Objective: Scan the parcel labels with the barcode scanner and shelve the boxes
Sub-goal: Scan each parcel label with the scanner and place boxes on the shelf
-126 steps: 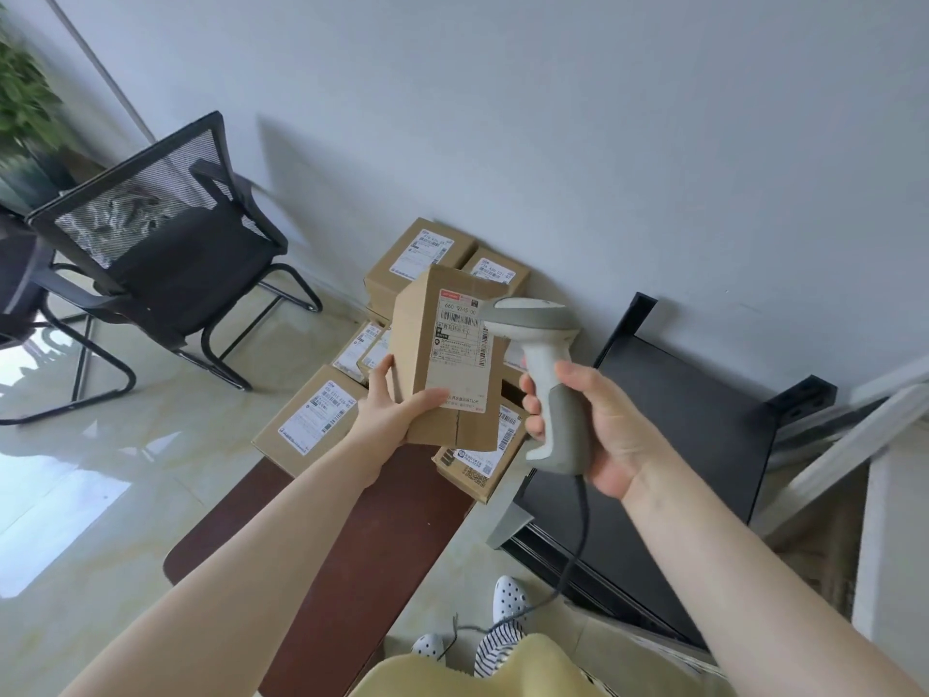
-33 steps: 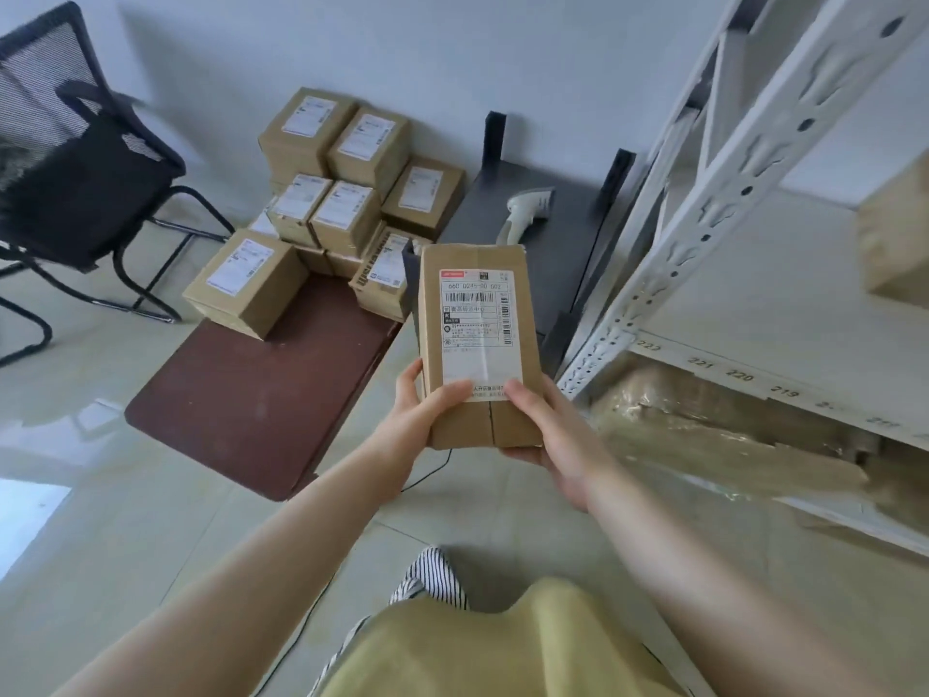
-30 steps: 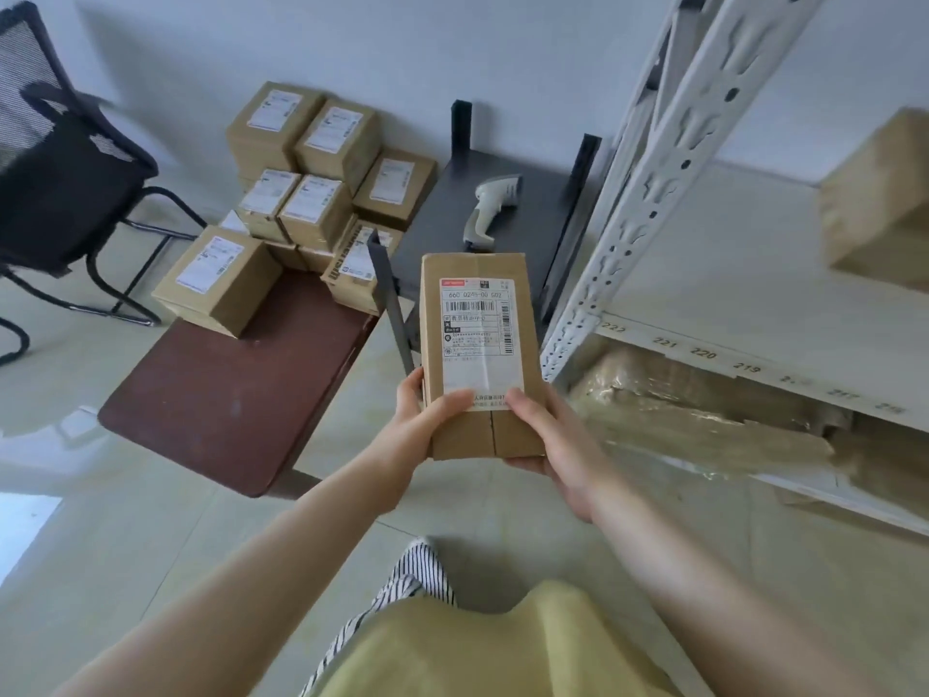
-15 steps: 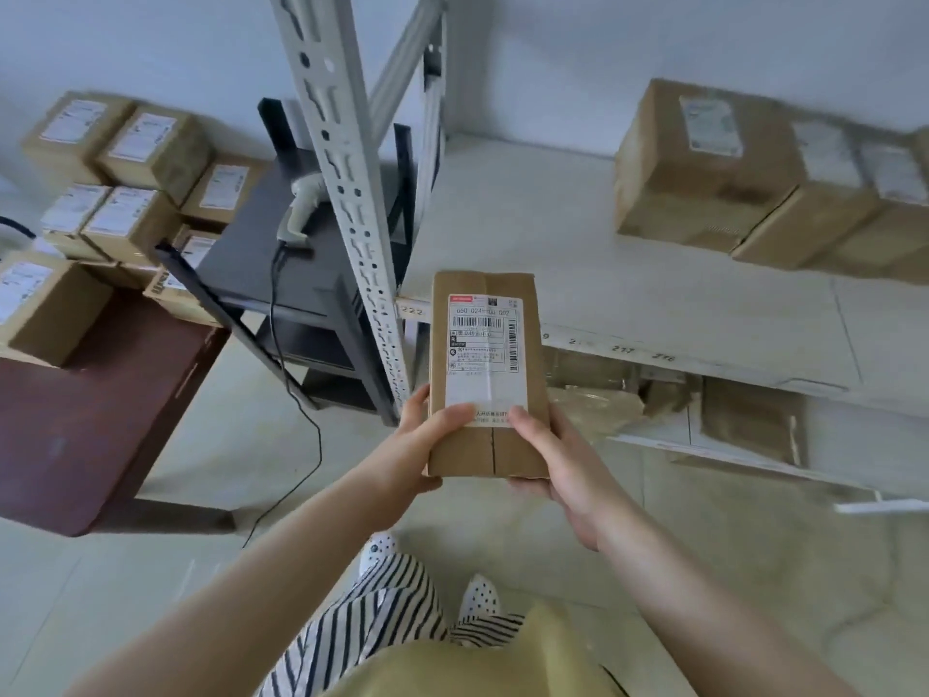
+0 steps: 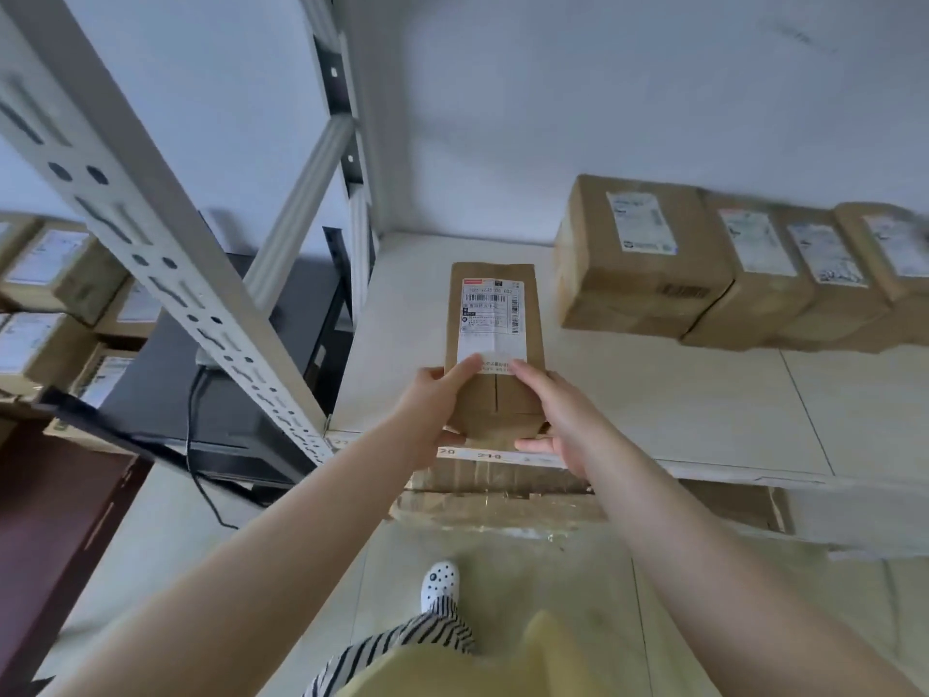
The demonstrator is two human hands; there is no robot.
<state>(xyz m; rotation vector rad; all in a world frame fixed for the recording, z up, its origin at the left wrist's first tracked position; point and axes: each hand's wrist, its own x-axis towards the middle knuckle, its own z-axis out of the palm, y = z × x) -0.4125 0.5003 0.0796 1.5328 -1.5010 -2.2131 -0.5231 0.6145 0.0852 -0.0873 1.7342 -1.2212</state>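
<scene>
Gripped at its near end between left hand (image 5: pixel 436 405) and right hand (image 5: pixel 557 414), thumbs on top by the lower edge of the white label (image 5: pixel 492 321), fingers curled under: a long brown parcel (image 5: pixel 495 344), label up, over the front edge of the pale shelf (image 5: pixel 653 394). Farther right on that shelf, well apart from the held parcel, a row of labelled boxes (image 5: pixel 724 274) against the wall. Left of the white slotted upright (image 5: pixel 166 274), more labelled boxes (image 5: pixel 55 304) beside a dark stand (image 5: pixel 221 394) with a black cable (image 5: pixel 196 445).
</scene>
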